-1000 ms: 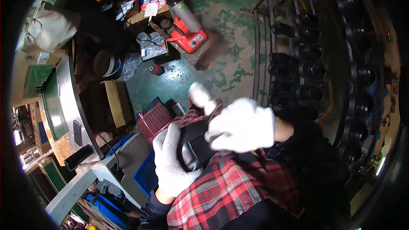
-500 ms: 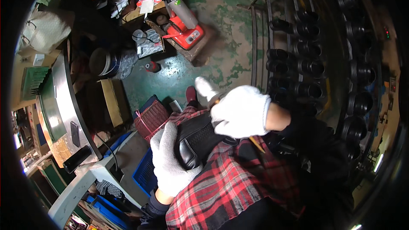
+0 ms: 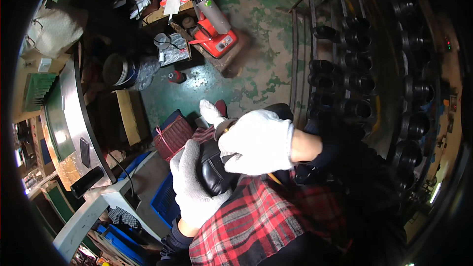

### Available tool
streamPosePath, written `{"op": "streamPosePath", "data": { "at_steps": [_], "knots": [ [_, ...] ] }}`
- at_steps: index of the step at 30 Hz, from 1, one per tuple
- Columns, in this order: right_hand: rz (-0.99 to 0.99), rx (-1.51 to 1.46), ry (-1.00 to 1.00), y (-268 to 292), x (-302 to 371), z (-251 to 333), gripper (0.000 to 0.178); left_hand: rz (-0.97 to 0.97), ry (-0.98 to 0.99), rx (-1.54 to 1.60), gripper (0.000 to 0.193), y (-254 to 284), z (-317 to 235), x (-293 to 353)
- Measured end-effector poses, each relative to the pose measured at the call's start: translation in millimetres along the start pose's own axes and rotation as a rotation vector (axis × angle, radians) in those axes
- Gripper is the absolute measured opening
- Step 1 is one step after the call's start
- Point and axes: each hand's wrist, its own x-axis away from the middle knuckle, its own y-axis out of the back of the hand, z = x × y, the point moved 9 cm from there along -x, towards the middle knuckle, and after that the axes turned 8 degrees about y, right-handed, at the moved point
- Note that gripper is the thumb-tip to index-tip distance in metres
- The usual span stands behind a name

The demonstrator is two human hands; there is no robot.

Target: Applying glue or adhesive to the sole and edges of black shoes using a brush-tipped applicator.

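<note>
On my lap, over a red and black plaid cloth, lies a black leather shoe. My left hand, in a pale knitted glove, is closed round its near left end, thumb and fingers apart on the leather. Above the shoe, my white-gloved right hand is closed and covers much of the upper. From this fist a tool with a pale, rounded end juts toward the far left. A thin yellowish stick end pokes out below the fist. The grip itself is hidden, and so is the tool's exact kind.
A rack with several rows of black boots or shoes stands on the right. Ahead, a red and grey machine sits on a low stand. A metal-edged workbench, blue crate and woven basket are on the left.
My right hand has moved left and slightly nearer across the shoe, carrying the tool with it. More of the shoe is now covered. My left hand has shifted only a little.
</note>
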Motion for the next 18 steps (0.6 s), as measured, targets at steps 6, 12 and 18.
{"op": "streamPosePath", "data": {
  "at_steps": [6, 12, 18],
  "knots": [
    [0.010, 0.004, -0.189, 9.5, 2.7, -10.2, 0.031, 0.011, 0.020, 0.016, 0.104, 1.3, 5.0, -1.0],
    [0.076, 0.187, -0.199, 5.9, 8.5, -15.8, 0.030, 0.033, 0.030, 0.007, 0.105, 0.4, 8.3, 1.5],
    [-0.277, -0.516, -0.214, 55.7, 75.2, -74.0, 0.027, 0.061, -0.004, 0.091, 0.100, 9.6, 10.5, 0.7]
  ]
}}
